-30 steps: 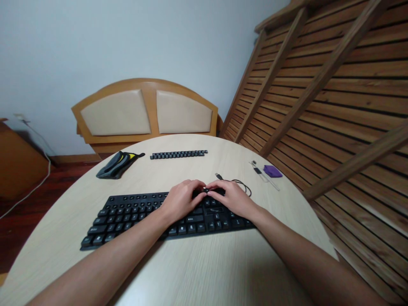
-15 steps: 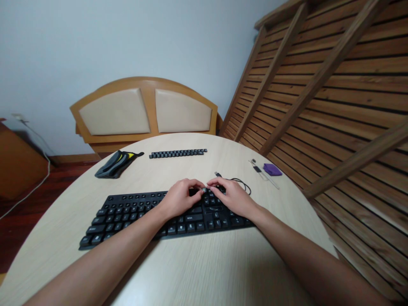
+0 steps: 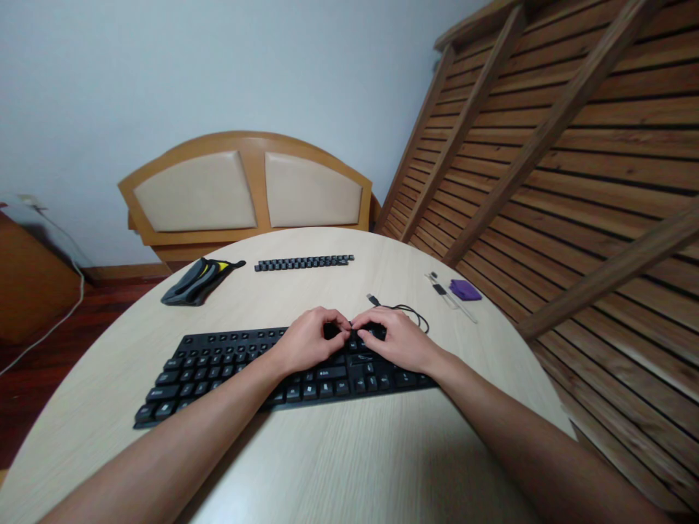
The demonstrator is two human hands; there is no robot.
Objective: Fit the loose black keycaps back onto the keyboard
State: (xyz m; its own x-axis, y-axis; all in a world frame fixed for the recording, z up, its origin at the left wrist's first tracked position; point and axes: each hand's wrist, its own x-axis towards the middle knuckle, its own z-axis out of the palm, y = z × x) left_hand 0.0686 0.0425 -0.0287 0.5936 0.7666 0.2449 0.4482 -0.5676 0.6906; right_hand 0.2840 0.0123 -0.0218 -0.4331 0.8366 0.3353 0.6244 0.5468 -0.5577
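A black full-size keyboard (image 3: 229,364) lies across the table in front of me, with bare key posts showing in its upper rows. Over the upper right part of it my left hand (image 3: 314,338) is curled, thumb and index fingertip pinched together. My right hand (image 3: 401,338) meets it from the other side, its fingers bent and pressed down close to the left fingertips. Whatever lies between the fingertips is too small and covered to name. Further back, loose black keycaps (image 3: 304,263) are lined up in two rows.
On the round pale table (image 3: 349,466) lie a black, grey and yellow pouch (image 3: 195,282) at the left, a USB plug (image 3: 373,299) on a black cable behind my right hand, a thin white cable (image 3: 453,298) and a purple cloth (image 3: 465,290). Slatted wood (image 3: 546,167) leans at the right.
Both hands have lowered slightly at the same spot. A small greyish piece that showed between the fingertips is now hidden. My right fingers have curled more.
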